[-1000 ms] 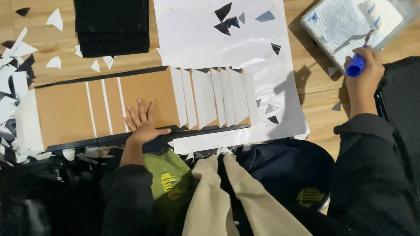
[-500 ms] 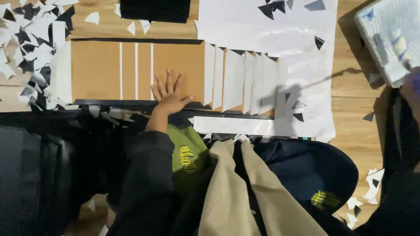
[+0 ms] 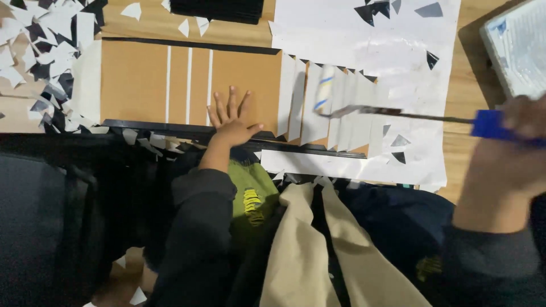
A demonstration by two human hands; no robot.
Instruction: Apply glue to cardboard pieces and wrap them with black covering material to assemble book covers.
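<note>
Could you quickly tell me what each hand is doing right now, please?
Left hand: open, fingers spread, pressed flat on the brown board.
Right hand: closed on the blue handle of a small roller, over the white strips.

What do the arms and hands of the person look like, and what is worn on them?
Both hands are bare: no gloves, rings or watch show. The left hand comes out of a dark, nearly black long sleeve of soft fabric, loosely creased. The right hand is blurred; its sleeve is similarly dark, ending in a plain cuff at the wrist. No markings are visible on either sleeve.
</note>
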